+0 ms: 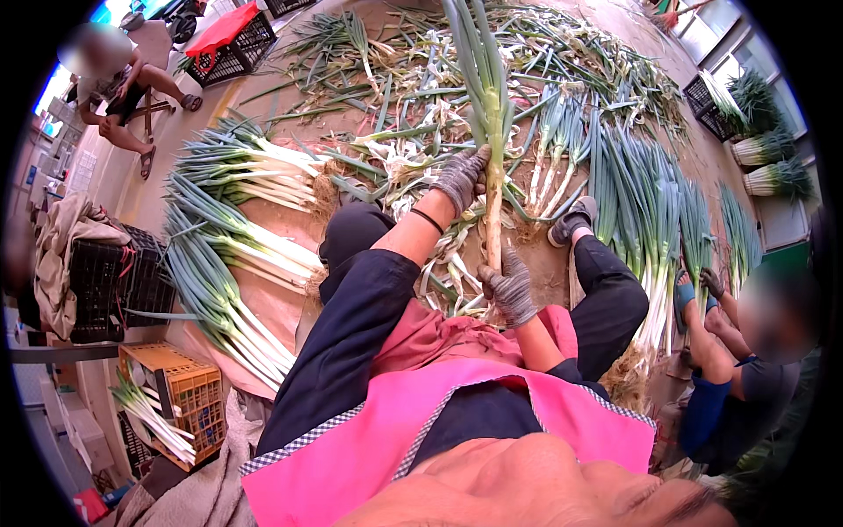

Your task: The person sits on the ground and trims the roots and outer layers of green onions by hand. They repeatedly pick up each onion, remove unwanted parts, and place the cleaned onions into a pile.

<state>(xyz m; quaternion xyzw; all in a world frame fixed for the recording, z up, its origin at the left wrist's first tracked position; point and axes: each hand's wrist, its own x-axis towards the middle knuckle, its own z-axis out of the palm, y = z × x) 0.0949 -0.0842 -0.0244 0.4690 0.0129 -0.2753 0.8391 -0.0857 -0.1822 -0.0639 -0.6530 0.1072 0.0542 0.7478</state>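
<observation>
A large green onion [493,217] stands nearly upright before me, its leaves at the top of the picture and its brownish lower stalk toward my lap. My left hand [463,179], in a grey knitted glove, is closed around the stalk below the leaves. Lower down, my right hand [512,288], gloved the same way, holds the root end between thumb and fingers; the roots are mostly hidden. Stripped leaves and peelings [454,263] litter the ground between my legs. Whiter, cleaned green onions [263,244] lie in bunches on my left.
Unpeeled green onions [639,217] with roots lean in a long row on my right, beside a seated person [731,388]. Another person [122,92] sits at the far left. A black crate [99,283] and an orange crate [197,402] stand left. Leaf waste [579,53] covers the far floor.
</observation>
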